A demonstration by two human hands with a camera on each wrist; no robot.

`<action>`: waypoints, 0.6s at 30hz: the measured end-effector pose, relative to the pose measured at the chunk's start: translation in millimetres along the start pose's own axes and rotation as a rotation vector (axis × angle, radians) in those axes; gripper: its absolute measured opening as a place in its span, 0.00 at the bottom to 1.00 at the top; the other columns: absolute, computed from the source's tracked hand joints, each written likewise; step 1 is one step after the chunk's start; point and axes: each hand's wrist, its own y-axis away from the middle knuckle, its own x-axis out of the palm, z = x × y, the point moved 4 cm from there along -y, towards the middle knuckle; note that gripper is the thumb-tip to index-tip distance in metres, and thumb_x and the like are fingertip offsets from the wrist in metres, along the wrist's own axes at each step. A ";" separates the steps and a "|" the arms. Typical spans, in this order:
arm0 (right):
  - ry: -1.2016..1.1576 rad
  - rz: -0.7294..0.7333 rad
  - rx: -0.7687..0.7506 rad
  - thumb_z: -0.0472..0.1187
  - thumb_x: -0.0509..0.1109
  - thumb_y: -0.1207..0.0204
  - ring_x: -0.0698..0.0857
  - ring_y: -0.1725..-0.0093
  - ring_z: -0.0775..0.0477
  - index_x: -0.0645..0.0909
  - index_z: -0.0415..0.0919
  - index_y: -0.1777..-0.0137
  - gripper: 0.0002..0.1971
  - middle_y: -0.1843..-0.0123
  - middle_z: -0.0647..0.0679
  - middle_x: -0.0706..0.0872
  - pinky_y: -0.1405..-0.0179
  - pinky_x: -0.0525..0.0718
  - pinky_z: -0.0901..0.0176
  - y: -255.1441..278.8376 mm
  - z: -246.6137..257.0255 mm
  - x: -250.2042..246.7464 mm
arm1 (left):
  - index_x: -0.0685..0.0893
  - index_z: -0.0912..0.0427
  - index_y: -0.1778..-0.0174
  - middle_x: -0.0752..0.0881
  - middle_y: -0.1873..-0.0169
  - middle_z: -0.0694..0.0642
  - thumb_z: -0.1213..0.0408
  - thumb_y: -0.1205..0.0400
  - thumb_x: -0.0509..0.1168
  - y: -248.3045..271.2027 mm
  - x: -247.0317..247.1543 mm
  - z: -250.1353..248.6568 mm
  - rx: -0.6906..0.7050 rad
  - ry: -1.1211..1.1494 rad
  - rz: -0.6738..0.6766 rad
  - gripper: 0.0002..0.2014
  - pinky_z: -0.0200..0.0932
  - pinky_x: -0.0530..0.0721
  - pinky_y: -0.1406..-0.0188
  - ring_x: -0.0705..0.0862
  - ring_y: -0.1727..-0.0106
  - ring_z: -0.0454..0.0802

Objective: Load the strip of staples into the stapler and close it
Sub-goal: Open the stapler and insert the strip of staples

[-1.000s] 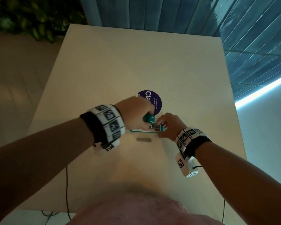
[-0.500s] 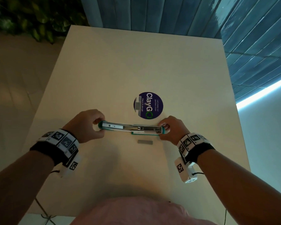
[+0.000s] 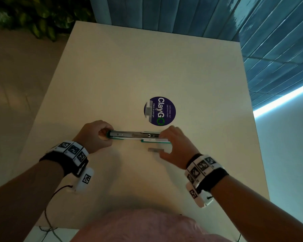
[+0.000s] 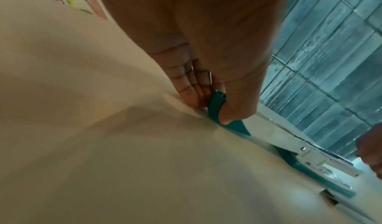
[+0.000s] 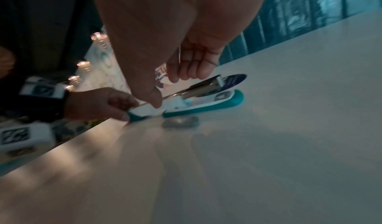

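Observation:
The teal-and-white stapler (image 3: 135, 135) lies swung fully open and flat on the cream table (image 3: 147, 67), its metal magazine facing up. My left hand (image 3: 103, 135) pinches the teal tip of the opened cover (image 4: 215, 108) between thumb and fingers, down at the table top. My right hand (image 3: 166, 145) hovers over the stapler's right end with relaxed, nearly straight fingers (image 5: 192, 69) and holds nothing. The thumb points down beside the base (image 5: 206, 103). The short grey strip of staples (image 3: 154, 150) lies loose on the table just in front of the stapler, by that thumb (image 5: 179, 122).
A round purple sticker (image 3: 159, 111) is stuck to the table just behind the stapler, with a small grey piece at its left edge. The table's right edge (image 3: 252, 119) drops off beside a blue tiled wall. A plant (image 3: 33, 20) stands at the far left corner.
My left hand swung the stapler's cover out to the left until it lay flat. My right hand then let go of the right end and now hovers with its thumb near the strip.

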 end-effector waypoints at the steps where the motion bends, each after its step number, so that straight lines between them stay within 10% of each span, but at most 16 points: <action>1: 0.046 0.045 -0.030 0.44 0.73 0.33 0.72 0.45 0.49 0.74 0.45 0.42 0.20 0.43 0.49 0.77 0.43 0.77 0.57 3.4 7.1 7.1 | 0.80 0.37 0.58 0.87 0.58 0.49 0.69 0.38 0.75 0.2 0.8 0.7 -0.003 0.012 -0.014 0.21 0.26 0.81 0.55 0.83 0.54 0.39; 12: 0.215 0.068 -0.059 0.39 0.62 0.21 0.79 0.46 0.36 0.81 0.38 0.45 0.10 0.46 0.39 0.83 0.43 0.83 0.43 3.1 7.8 37.4 | 0.78 0.36 0.57 0.85 0.58 0.45 0.69 0.37 0.76 1.7 6.7 10.1 0.029 0.012 -0.075 0.23 0.24 0.80 0.54 0.82 0.52 0.37; 18: 0.151 0.071 -0.120 0.38 0.63 0.23 0.79 0.47 0.39 0.80 0.39 0.50 0.06 0.49 0.40 0.83 0.46 0.83 0.44 4.1 11.5 22.7 | 0.83 0.45 0.55 0.88 0.56 0.55 0.68 0.37 0.76 1.6 7.0 9.0 0.023 0.030 -0.086 0.19 0.42 0.85 0.50 0.84 0.55 0.42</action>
